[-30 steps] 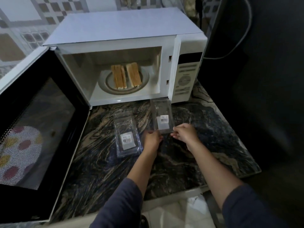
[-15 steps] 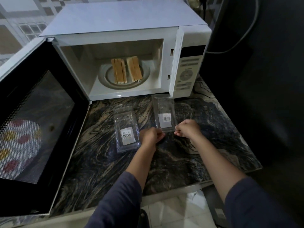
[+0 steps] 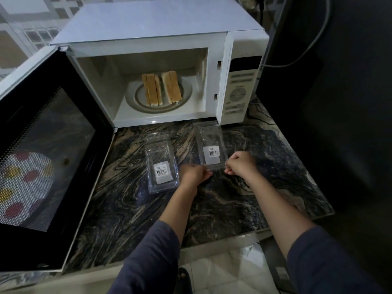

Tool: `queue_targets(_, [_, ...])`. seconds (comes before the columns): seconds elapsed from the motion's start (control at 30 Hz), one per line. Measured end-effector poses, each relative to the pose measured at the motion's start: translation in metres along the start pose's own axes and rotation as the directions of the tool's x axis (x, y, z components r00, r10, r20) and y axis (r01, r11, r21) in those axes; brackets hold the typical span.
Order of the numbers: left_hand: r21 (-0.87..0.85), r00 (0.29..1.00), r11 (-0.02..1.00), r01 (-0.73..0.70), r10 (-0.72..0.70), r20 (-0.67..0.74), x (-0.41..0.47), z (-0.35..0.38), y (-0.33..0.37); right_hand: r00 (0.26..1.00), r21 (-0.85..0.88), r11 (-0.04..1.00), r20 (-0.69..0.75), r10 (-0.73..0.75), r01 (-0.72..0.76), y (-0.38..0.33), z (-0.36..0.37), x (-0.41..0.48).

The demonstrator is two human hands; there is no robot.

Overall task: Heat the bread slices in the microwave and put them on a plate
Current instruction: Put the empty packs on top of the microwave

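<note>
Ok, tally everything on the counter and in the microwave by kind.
Microwave: 1
Groups of bread slices standing on the turntable: 2 (left, right)
Clear plastic trays with barcode labels: 2 (left, right)
Total: 5

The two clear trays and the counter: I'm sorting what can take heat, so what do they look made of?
Both clear trays look like thin glossy plastic: see-through, with barcode stickers. The counter looks like polished stone, dark with swirling tan veins.

our fingertips curled out of sight under both hands, left hand (image 3: 194,174) smeared by motion, barcode label (image 3: 213,153) print too small to read (control panel (image 3: 238,96) lettering likewise), microwave door (image 3: 44,158) cut off at left
</note>
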State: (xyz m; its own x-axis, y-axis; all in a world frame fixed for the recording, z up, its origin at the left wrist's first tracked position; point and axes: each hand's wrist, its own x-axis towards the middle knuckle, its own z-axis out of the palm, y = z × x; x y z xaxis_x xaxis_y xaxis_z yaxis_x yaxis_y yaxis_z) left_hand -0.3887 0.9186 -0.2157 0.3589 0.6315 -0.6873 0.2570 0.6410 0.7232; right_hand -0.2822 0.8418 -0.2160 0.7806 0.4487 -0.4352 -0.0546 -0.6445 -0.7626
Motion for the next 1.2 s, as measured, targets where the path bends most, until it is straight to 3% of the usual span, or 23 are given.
queue_targets(0.13, [0.357, 0.979, 0.921, -0.154, 0.190, -0.068, 0.005, 0.000, -0.008, 0.995, -0.003, 0.997, -0.068, -0.072, 0.072, 0.009, 0.002, -0.007])
queue_targets(0.27, [0.577, 0.961, 0.778, -0.250, 0.273, 0.049, -0.010, -0.004, -0.006, 0.979, -0.123, 0.978, -0.097, -0.181, 0.169, 0.020, 0.000, -0.015])
queue_targets(0.4, [0.779, 0.917, 0.533, -0.330, 0.377, 0.131, -0.037, -0.016, 0.003, 0.968, -0.320, 0.920, -0.033, -0.249, 0.226, 0.021, -0.010, -0.025])
queue_targets(0.47, [0.710, 0.825, 0.532, -0.461, 0.551, 0.124, -0.055, -0.029, 0.005, 0.964, -0.348, 0.908, -0.044, -0.264, 0.233, 0.019, -0.012, -0.029])
queue_targets(0.57, [0.511, 0.611, 0.541, -0.668, 0.791, -0.038, -0.071, -0.058, 0.003, 0.952, -0.243, 0.936, -0.109, -0.288, 0.255, 0.013, -0.012, -0.034])
queue_targets(0.63, [0.427, 0.508, 0.525, -0.737, 0.846, -0.163, -0.069, -0.077, 0.001, 0.957, -0.157, 0.952, -0.084, -0.278, 0.263, 0.010, -0.009, -0.032])
queue_targets(0.7, [0.426, 0.452, 0.528, -0.734, 0.849, -0.274, -0.057, -0.095, 0.001, 0.964, -0.100, 0.961, -0.042, -0.262, 0.257, 0.009, -0.003, -0.029])
queue_targets(0.83, [0.539, 0.498, 0.605, -0.585, 0.793, -0.350, -0.022, -0.119, -0.004, 0.965, -0.062, 0.963, 0.009, -0.260, 0.261, 0.009, 0.010, -0.023])
queue_targets(0.93, [0.602, 0.683, 0.662, -0.446, 0.687, -0.249, -0.003, -0.123, -0.010, 0.963, -0.015, 0.963, 0.036, -0.268, 0.268, 0.009, 0.017, -0.019])
queue_targets(1.0, [0.615, 0.756, 0.673, -0.411, 0.629, -0.182, 0.006, -0.122, -0.013, 0.962, -0.017, 0.963, 0.038, -0.269, 0.270, 0.010, 0.024, -0.017])
queue_targets(1.13, [0.723, 0.777, 0.571, -0.388, 0.625, -0.077, 0.023, -0.120, -0.021, 0.938, 0.031, 0.938, -0.028, -0.344, 0.345, 0.009, 0.039, -0.016])
queue_targets(1.2, [0.613, 0.770, 0.640, -0.463, 0.633, -0.080, 0.020, -0.117, -0.024, 0.921, 0.041, 0.921, -0.071, -0.384, 0.388, 0.010, 0.044, -0.020])
